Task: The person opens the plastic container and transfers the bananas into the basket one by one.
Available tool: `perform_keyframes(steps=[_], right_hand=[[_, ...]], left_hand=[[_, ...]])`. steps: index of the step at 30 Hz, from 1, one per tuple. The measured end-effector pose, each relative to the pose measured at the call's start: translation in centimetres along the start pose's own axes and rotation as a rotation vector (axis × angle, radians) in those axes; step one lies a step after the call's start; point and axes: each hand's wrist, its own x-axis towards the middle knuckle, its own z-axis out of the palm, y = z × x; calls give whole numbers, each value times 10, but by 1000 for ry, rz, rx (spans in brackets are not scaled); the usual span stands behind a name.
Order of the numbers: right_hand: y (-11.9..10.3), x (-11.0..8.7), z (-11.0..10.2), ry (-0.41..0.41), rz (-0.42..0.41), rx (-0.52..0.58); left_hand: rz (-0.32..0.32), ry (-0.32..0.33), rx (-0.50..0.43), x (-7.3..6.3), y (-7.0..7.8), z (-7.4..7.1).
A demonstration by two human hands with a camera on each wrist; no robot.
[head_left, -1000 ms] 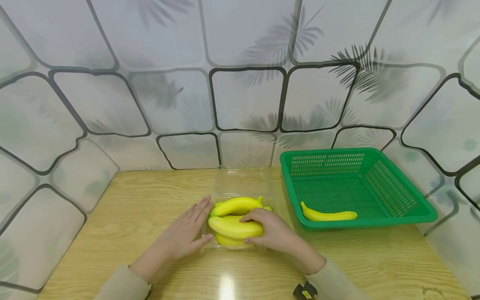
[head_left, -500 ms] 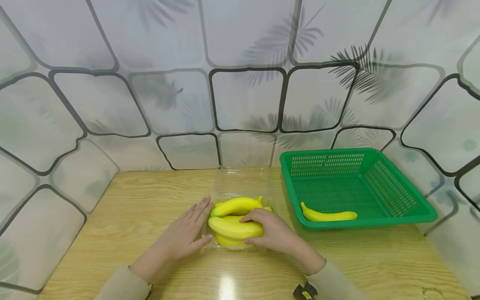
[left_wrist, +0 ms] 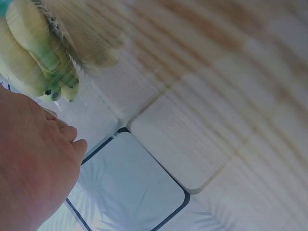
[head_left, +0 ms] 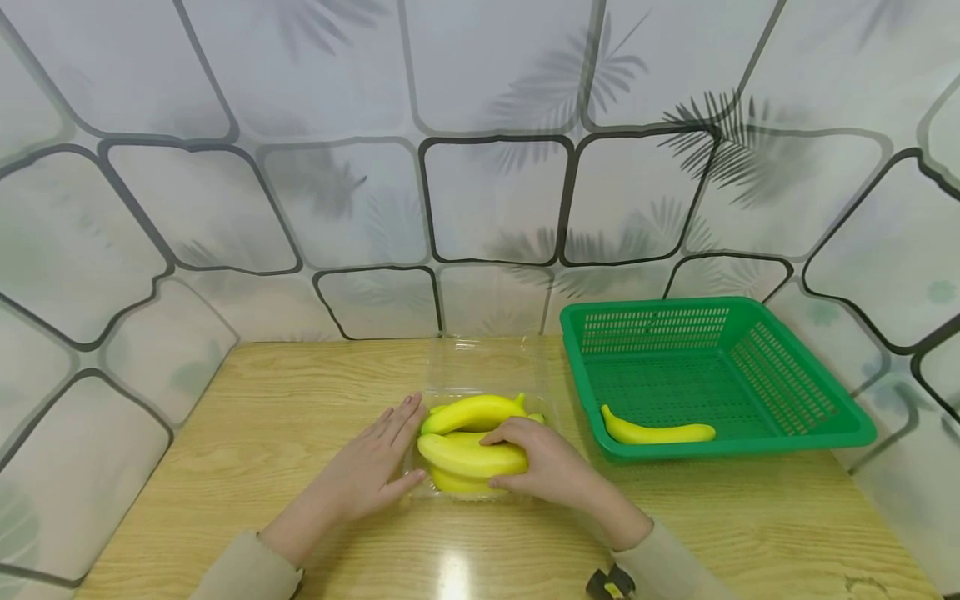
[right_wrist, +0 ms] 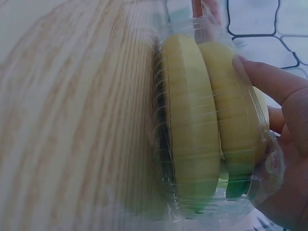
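Left hand (head_left: 371, 471): while touching the left edge of the box (right_wrist: 160, 115), laid with straight fingers and thumb spread wide.
Box: clear, on the table (head_left: 322, 375), with lid (head_left: 486, 362) folded back.
Bananas (head_left: 476, 411): piled inside the box.
Right hand (head_left: 543, 462): gripping the top front banana (head_left: 465, 454) between thumb and fingers.
Basket (head_left: 660, 379): green, farthest right, holding one banana (head_left: 660, 433).

So we've got smooth yellow bananas (head_left: 474, 412) piled in a clear ribbed plastic clamshell (right_wrist: 160, 120), its lid (head_left: 486, 364) wide open at the back. The front top banana (head_left: 461, 455) lies sideways over another, and up close we can spot green ends (left_wrist: 48, 60) with dark tips.
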Motion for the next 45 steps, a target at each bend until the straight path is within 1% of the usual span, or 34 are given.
perform_keyframes(steps=[14, 21, 24, 28, 32, 40, 45], right_hand=[[2, 0, -2, 14, -14, -11], [1, -2, -5, 25, -3, 2], [0, -2, -6, 28, -3, 11], [1, -3, -8, 38, -1, 32], [1, -4, -12, 50, 4, 50], [-3, -7, -22, 72, 18, 44], [-6, -8, -30, 97, 25, 51]], left_hand=[[-3, -9, 8, 1, -1, 0], [-13, -17, 9, 0, -1, 1], [-11, -11, 11, 0, -1, 1], [-1, 15, 17, -1, 0, 1], [3, 17, 21, -1, -1, 2], [4, -8, 14, 0, 0, 0], [3, 5, 18, 0, -1, 1]])
